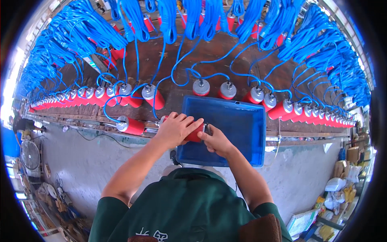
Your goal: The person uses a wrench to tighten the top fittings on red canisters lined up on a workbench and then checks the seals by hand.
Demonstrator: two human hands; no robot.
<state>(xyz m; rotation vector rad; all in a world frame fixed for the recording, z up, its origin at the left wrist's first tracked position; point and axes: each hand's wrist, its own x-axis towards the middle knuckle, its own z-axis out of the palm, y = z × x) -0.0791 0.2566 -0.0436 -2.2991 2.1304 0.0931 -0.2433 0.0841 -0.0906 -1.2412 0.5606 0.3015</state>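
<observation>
My left hand (177,130) lies over a red cylinder (195,134), its fingers wrapped round the side. The cylinder is held on its side, partly over the left edge of a blue plastic tray (244,135). My right hand (217,140) is closed at the cylinder's right end, over the tray. A small dark piece shows by its thumb and forefinger, too small to name. Just left of my left hand lies another red cylinder (132,125) with a grey end cap and a blue cable.
Grey-capped red cylinders (153,97) with blue cables line the dark bench (161,60) on both sides. Coiled blue cables (207,20) stand along its back. A fan (30,155) is at the far left; bags and boxes (338,185) sit on the right.
</observation>
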